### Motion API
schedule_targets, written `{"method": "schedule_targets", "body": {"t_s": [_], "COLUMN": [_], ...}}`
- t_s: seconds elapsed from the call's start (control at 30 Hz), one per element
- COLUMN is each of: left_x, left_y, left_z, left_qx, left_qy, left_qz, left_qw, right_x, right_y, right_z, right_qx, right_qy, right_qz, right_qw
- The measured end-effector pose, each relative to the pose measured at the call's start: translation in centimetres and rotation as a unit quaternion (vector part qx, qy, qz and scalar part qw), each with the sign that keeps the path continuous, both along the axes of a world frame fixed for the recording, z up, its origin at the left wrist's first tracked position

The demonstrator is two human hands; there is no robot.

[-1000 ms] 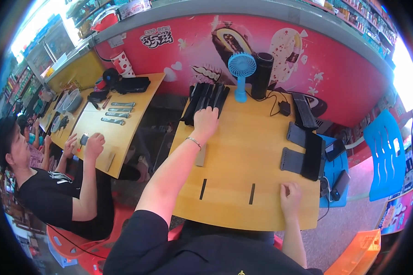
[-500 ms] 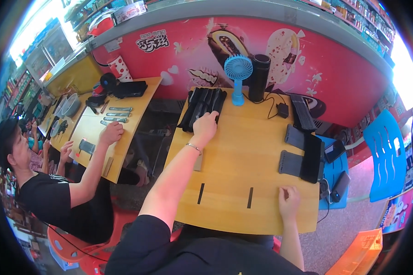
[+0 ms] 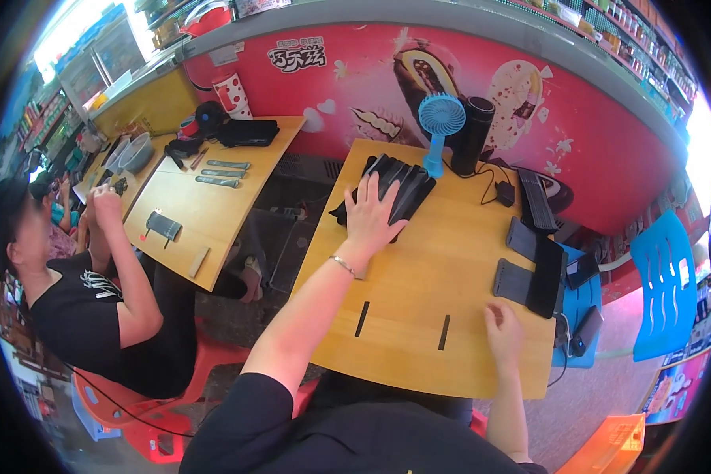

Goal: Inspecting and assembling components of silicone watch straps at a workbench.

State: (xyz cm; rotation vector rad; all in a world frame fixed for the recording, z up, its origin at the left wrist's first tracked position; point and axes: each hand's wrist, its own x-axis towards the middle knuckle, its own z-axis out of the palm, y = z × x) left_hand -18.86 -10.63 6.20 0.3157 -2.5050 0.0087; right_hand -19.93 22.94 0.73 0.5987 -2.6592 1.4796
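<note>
Left hand (image 3: 374,212) lies flat and open on the fanned stack of black sleeves (image 3: 395,188) at the table's (image 3: 419,355) far left corner, their long axes running away from it, while the right hand (image 3: 504,336), loosely curled and empty, rests near the front edge, well apart.

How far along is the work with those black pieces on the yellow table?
Possibly done: flat black pieces lie set out at the table's right edge. In hand: the left hand rests on a pile of black pieces by the blue fan; the right hand lies flat. Left: that pile, apparently.
</note>
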Motion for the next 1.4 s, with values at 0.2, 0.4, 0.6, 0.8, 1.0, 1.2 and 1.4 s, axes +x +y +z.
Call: {"method": "schedule_targets", "body": {"t_s": [0.2,0.4,0.6,0.8,1.0,1.2,1.4], "left_x": [-1.6,-2.0,-1.5,-1.1,-1.6,-0.9,-1.6], "left_y": [-2.6,-2.1,-3.1,-2.7,-2.9,-3.5,-3.5], "left_z": [-1.2,-2.0,-3.0,-3.3,-3.5,-4.8,-3.9], "left_qx": [0.126,0.16,0.178,0.14,0.149,0.12,0.144], "left_qy": [-0.224,-0.198,-0.167,-0.122,-0.082,-0.083,-0.087], "left_qz": [0.112,0.11,0.117,0.133,0.124,0.155,0.142], "left_qw": [0.96,0.961,0.963,0.974,0.978,0.977,0.975], "right_x": [-3.5,-9.8,-11.5,-9.0,-12.7,-8.3,-8.8], "right_y": [-10.4,-21.3,-26.4,-26.9,-27.5,-28.9,-27.3], "right_z": [-1.8,-6.6,-7.6,-2.3,-4.4,-1.2,-1.3], "right_qx": [0.036,0.007,-0.157,-0.209,-0.188,-0.202,-0.217], "right_qy": [-0.051,-0.057,-0.239,-0.356,-0.384,-0.413,-0.326], "right_qz": [0.218,0.178,0.133,0.161,0.243,0.191,0.18], "right_qw": [0.974,0.982,0.949,0.896,0.871,0.868,0.902]}}
